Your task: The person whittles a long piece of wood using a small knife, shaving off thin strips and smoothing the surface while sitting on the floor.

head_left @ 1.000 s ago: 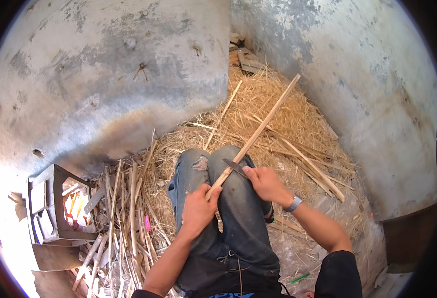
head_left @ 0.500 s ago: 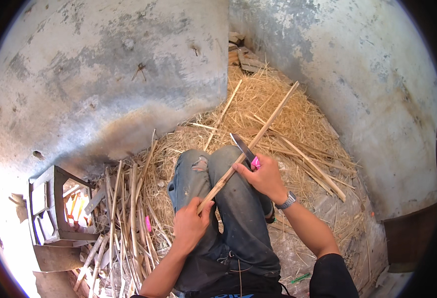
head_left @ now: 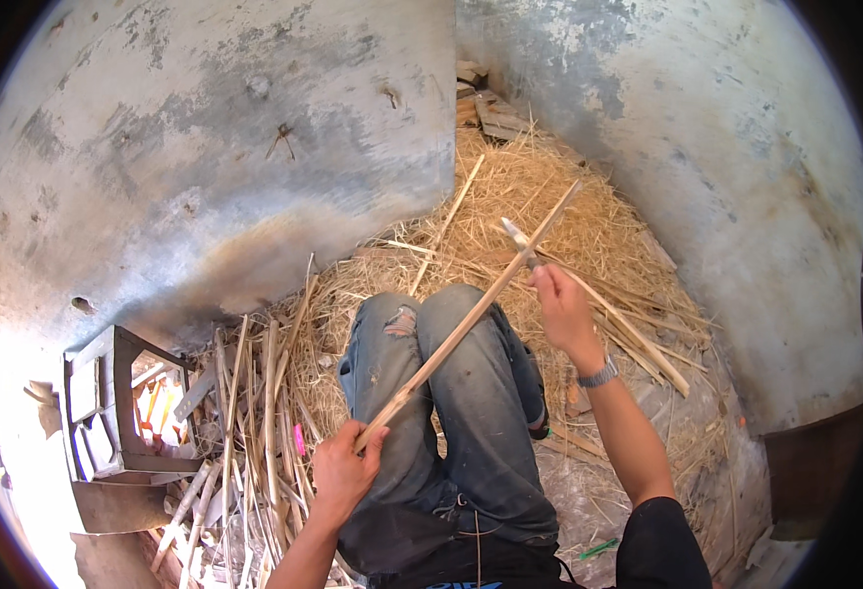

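A long split wooden stick (head_left: 451, 342) slants across my knees, its far end up over the straw. My left hand (head_left: 345, 471) is closed around its near end, beside my left thigh. In my right hand (head_left: 564, 309) is a knife, its handle hidden by the fingers. The knife's blade (head_left: 515, 232) crosses the stick near its far part, pointing up and left. Whether the edge touches the wood I cannot tell.
Wood shavings (head_left: 520, 187) heap against the two worn walls ahead. Several loose sticks (head_left: 638, 339) lie to the right, more (head_left: 272, 393) at left beside a wooden frame (head_left: 117, 402). A pink object (head_left: 300, 439) lies among the left sticks, a green one (head_left: 598, 549) at lower right.
My right hand and the knife have moved forward and right, up toward the stick's far end. My left hand has drawn back, down and to the left, with the near end.
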Tool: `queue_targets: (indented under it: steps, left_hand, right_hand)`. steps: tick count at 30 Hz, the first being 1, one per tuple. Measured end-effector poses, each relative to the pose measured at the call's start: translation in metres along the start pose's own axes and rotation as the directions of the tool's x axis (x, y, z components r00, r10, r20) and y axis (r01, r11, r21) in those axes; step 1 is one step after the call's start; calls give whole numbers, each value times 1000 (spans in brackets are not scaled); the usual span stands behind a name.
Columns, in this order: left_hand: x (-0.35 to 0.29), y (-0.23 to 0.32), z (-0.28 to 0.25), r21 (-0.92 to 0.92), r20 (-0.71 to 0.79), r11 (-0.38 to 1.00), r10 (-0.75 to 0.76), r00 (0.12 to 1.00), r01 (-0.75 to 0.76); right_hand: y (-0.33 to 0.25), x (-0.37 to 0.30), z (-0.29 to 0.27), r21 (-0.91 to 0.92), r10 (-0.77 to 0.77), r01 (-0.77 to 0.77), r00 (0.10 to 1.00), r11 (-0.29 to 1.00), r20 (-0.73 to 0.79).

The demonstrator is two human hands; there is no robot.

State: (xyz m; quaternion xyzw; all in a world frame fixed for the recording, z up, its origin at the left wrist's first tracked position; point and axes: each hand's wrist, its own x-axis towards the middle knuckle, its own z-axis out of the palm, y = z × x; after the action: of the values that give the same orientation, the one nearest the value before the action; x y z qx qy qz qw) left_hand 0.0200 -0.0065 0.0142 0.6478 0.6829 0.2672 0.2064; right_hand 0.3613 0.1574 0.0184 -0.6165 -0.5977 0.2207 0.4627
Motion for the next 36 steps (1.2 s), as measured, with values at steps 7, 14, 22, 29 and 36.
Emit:
queue_targets:
  steps: [7,14,22,29,36]
  left_hand:
    - [13,18,15,-154,111,987,-25,993,42]
    - [20,34,22,-207,174,978,6,985,30]
    - [-6,27,-5,-138,168,988,-42,985,65]
    - [-23,4,-5,-120,107,992,-10,994,23]
    - [-52,-38,-39,-65,84,997,54,995,-49]
  right_hand:
    - [-48,-47,0,-75,-222,270,896,960,385]
    - [-57,-76,8,-508,-46,360,847,783,529]
    - [37,13,-25,-708,-135,175,984,684,112]
    - [-32,-43,7,-522,-15,324,860,789,511]
    - [17,29,-23,-650,19,184,956,737,293]
